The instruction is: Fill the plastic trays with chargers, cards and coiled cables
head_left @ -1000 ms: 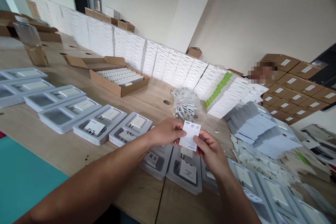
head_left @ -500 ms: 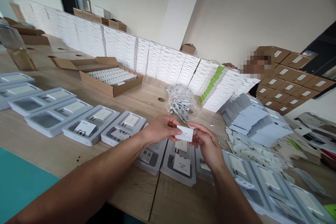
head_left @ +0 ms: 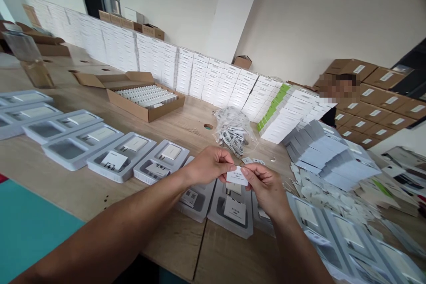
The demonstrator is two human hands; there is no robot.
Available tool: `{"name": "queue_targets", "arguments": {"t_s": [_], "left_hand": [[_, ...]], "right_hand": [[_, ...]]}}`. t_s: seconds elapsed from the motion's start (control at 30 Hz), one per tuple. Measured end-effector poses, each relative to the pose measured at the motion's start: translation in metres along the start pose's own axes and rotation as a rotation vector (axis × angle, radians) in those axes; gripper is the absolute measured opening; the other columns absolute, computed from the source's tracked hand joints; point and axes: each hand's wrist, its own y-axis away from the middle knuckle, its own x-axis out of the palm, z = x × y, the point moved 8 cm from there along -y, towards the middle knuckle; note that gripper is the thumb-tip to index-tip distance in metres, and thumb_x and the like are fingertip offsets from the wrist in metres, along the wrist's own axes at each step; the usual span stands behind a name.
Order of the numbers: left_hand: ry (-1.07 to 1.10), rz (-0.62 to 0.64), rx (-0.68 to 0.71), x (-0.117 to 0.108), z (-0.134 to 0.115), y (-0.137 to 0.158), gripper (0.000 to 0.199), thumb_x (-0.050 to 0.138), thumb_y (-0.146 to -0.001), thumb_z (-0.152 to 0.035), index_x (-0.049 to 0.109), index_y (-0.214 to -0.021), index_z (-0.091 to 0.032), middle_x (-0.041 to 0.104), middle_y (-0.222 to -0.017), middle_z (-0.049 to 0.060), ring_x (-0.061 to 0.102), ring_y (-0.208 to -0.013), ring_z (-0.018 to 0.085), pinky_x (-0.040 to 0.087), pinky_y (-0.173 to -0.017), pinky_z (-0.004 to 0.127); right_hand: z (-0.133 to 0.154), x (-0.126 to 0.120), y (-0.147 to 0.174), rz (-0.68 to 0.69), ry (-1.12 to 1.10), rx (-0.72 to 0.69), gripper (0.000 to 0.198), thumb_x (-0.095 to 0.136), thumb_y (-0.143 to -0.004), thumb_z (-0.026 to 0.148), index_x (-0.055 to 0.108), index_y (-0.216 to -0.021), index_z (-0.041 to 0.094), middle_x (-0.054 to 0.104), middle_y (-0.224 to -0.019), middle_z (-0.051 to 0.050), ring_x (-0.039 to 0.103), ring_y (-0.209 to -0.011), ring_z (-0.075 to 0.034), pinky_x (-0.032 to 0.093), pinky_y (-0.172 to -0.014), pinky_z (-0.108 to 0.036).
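Between my two hands is a small white folded leaflet (head_left: pixel 237 176) with dark print. My left hand (head_left: pixel 214 164) pinches its left edge, and my right hand (head_left: pixel 264 183) grips its right edge between thumb and fingers. Just below, a grey plastic tray (head_left: pixel 229 227) carries a white charger (head_left: pixel 234 188) in its upper hollow and another printed leaflet (head_left: pixel 234 210) in its lower one. More such trays run in a row to both sides; the tray (head_left: pixel 121 173) on the left has a charger and a leaflet. My right forearm partly covers one tray.
An open carton (head_left: pixel 148 113) of white chargers stands behind the trays. Bagged grey cables (head_left: pixel 233 135) lie ahead of my hands. Stacked white boxes (head_left: pixel 213 77) line the table's back. Loose papers (head_left: pixel 333 199) spread at right, and a bottle (head_left: pixel 31 60) stands far left. A person (head_left: pixel 329 115) is behind the stacks.
My right hand has closed in on the leaflet, its thumb now on the front face. The leaflet sits slightly lower and further right. The whole view has shifted a little.
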Motion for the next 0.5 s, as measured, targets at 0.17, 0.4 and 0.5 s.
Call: {"name": "queue_targets", "arguments": {"t_s": [0.17,0.4,0.5], "left_hand": [[-0.292,0.118,0.153,0.006,-0.018,0.009,0.013,0.064,-0.082,-0.028,0.065,-0.082,-0.015,0.063,-0.066,-0.001,0.062,-0.060,0.011,0.047,-0.058,0.021],[-1.034,-0.034,0.459,-0.009,-0.092,0.068,0.019,0.053,-0.089,-0.023,0.071,-0.092,-0.021,0.071,-0.097,0.007,0.063,-0.095,0.018,0.046,-0.084,0.026],[-1.155,-0.293,0.377,-0.075,-0.117,0.121,0.028,0.045,-0.093,-0.028,0.071,-0.102,-0.023,0.069,-0.101,0.007,0.063,-0.096,0.018,0.047,-0.084,0.026]], "right_hand": [[-0.008,0.000,0.008,0.009,0.131,0.081,0.035,0.068,-0.074,0.054,0.068,-0.088,0.022,0.067,-0.074,-0.003,0.059,-0.063,-0.016,0.049,-0.056,-0.023],[0.009,0.001,0.010,-0.091,0.162,-0.033,0.041,0.065,-0.063,0.066,0.071,-0.080,0.029,0.067,-0.067,-0.008,0.062,-0.060,-0.024,0.052,-0.056,-0.034],[0.011,-0.005,0.010,-0.150,0.129,-0.063,0.037,0.061,-0.067,0.067,0.072,-0.078,0.033,0.067,-0.069,-0.010,0.061,-0.059,-0.024,0.050,-0.054,-0.036]]}}
